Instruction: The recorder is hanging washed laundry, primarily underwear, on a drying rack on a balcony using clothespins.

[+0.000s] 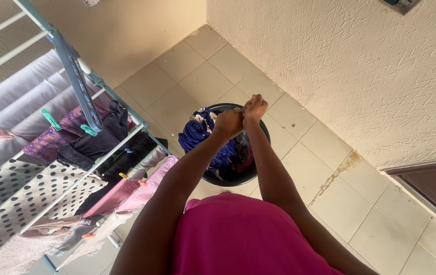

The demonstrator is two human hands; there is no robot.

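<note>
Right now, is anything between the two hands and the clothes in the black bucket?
Nothing visible is in the way. The left hand and right hand are pressed together right above the black bucket, and the blue clothes lie heaped in it just below them. The drying rack stands off to the left side.

black bucket (259, 175), blue patterned cloth (197, 131), polka-dot sheet (29, 191), pink top (248, 239)

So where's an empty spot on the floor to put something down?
Bare tiles lie between the black basin and the textured wall, and beyond the basin toward the corner. Under the drying rack it's crowded with hanging clothes.
</note>
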